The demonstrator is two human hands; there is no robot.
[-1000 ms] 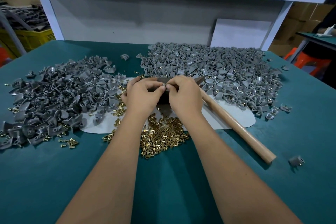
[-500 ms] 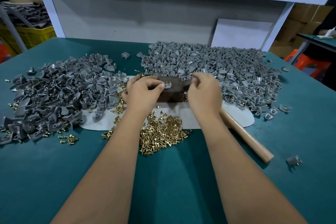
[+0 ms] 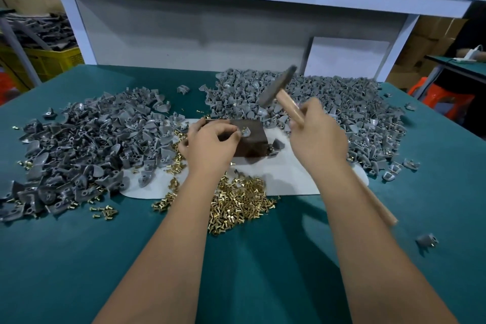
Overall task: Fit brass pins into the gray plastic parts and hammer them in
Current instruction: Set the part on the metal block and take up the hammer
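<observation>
My left hand (image 3: pixel 210 141) pinches a small gray plastic part (image 3: pixel 246 132) with a brass pin standing in it, on top of a dark metal block (image 3: pixel 252 139). My right hand (image 3: pixel 317 134) grips the wooden handle of a hammer (image 3: pixel 285 101), whose gray head (image 3: pixel 277 87) is raised above and behind the block. Loose brass pins (image 3: pixel 236 204) lie in a heap between my forearms. Gray plastic parts form a big pile on the left (image 3: pixel 84 144) and another at the back right (image 3: pixel 342 110).
A white sheet (image 3: pixel 284 176) lies under the block on the green table (image 3: pixel 263 258). One gray part (image 3: pixel 426 241) sits alone at the right. A white shelf frame and a gray back panel (image 3: pixel 197 34) close off the far edge.
My right hand left the part on the block, took the hammer handle and lifted the hammer head off the table. My left hand stays at the part.
</observation>
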